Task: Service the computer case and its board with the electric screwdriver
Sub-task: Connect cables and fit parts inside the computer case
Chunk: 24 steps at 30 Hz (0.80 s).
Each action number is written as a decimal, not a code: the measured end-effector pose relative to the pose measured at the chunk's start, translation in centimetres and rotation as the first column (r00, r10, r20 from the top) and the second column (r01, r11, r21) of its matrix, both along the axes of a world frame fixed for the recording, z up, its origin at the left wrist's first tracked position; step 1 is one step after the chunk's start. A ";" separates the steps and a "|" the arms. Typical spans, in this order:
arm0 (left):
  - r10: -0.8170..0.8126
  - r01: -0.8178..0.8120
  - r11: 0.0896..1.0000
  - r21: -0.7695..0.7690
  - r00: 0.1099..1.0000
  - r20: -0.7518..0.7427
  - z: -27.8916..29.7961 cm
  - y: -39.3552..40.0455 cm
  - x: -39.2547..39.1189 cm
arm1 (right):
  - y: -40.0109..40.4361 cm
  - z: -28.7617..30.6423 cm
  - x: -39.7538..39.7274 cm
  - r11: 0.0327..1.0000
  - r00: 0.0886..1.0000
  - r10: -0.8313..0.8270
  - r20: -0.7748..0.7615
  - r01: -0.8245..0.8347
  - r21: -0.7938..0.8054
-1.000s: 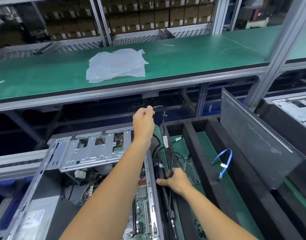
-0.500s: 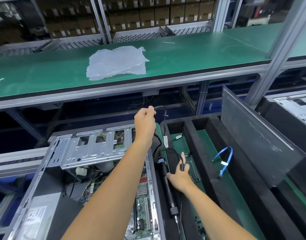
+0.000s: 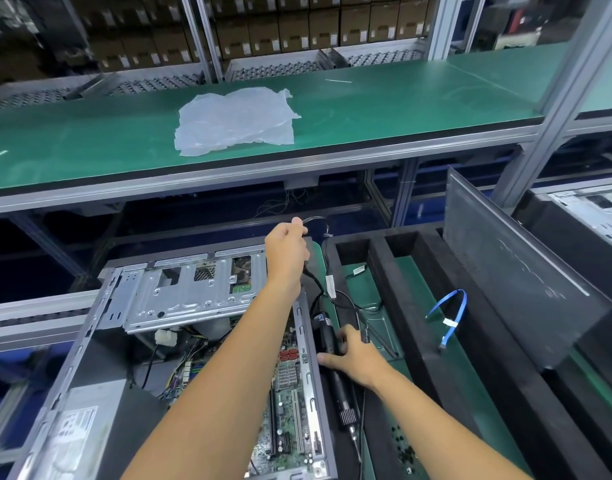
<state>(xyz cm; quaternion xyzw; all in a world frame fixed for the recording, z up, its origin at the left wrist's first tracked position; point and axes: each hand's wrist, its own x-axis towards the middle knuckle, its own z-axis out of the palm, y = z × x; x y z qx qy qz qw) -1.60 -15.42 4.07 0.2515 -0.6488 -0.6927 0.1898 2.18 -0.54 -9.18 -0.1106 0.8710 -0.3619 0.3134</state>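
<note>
Two hands at work, both arms stretched forward over the bench. My left hand [image 3: 286, 252] is raised at the far end of the open computer case [image 3: 100, 358], fist closed, thumb and fingers pinching a thin black cable [image 3: 316, 221] that loops off to the right and down. Left forearm runs diagonally across the case, hiding part of the board [image 3: 290, 407].

My right hand [image 3: 354, 355] lies lower, just right of the case wall, palm down on the black electric screwdriver [image 3: 335, 379]. Thumb points left across the tool's body; fingers curl over its upper part, so I count it as gripped, though the fingertips are partly hidden. The screwdriver lies lengthwise in the gap between the case and the black foam tray [image 3: 415, 306], bit end toward me, cord end away.

Case lies on its side, lid off; silver drive cage [image 3: 190, 292] at the far end, green board visible along the near right.

A blue cable [image 3: 450, 317] lies in the tray's green channel, well apart from my hands. A grey side panel [image 3: 515, 268] leans at the tray's right. A clear plastic bag [image 3: 237, 121] lies on the upper green shelf [image 3: 401, 102].
</note>
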 end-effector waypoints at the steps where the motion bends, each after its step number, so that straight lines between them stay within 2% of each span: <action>1: 0.003 -0.003 1.000 0.012 1.000 0.002 -0.1 -0.2 0.0 | 0.2 0.2 -0.2 1.000 1.000 -0.012 0.027 0.012 -0.007; 4: 0.009 -0.009 0.999 0.047 1.000 0.001 -0.3 -0.6 0.0 | 0.1 0.6 -1.1 0.998 0.994 -0.056 0.095 0.059 -0.026; 6: 0.001 -0.001 0.998 0.064 1.000 -0.003 -0.3 -0.8 -0.1 | -0.3 0.8 -1.2 0.999 0.997 -0.039 0.069 0.037 0.040; 8: -0.010 0.011 0.997 0.074 1.000 -0.006 -0.3 -1.0 -0.1 | -0.4 0.8 -1.1 0.999 0.997 -0.039 0.065 0.037 0.035; 10: -0.013 0.015 0.996 0.084 1.000 -0.014 -0.2 -1.2 -0.2 | -0.4 0.8 -0.9 0.991 0.988 -0.100 0.114 0.109 -0.080; 13: -0.006 0.008 0.995 0.099 1.000 -0.026 0.1 -1.5 -0.5 | -0.7 0.9 -0.7 0.927 0.941 -0.198 0.273 0.270 -0.259; 15: -0.005 0.008 0.995 0.102 1.000 -0.025 0.1 -1.6 -0.6 | -0.9 0.9 -0.5 0.907 0.928 -0.227 0.297 0.312 -0.283; 19: -0.012 0.016 0.994 0.111 0.999 -0.035 0.1 -1.5 -0.4 | -1.3 1.1 -0.2 0.946 0.958 -0.246 0.144 0.270 -0.180; 22: -0.020 0.024 0.994 0.109 0.999 -0.036 0.3 -1.4 -0.2 | -1.4 1.2 -0.2 0.979 0.977 -0.188 0.104 0.196 -0.065; 24: -0.022 0.026 0.993 0.115 0.999 -0.043 0.6 -1.4 -0.1 | -1.3 1.1 -0.2 0.987 0.983 -0.141 0.118 0.149 -0.056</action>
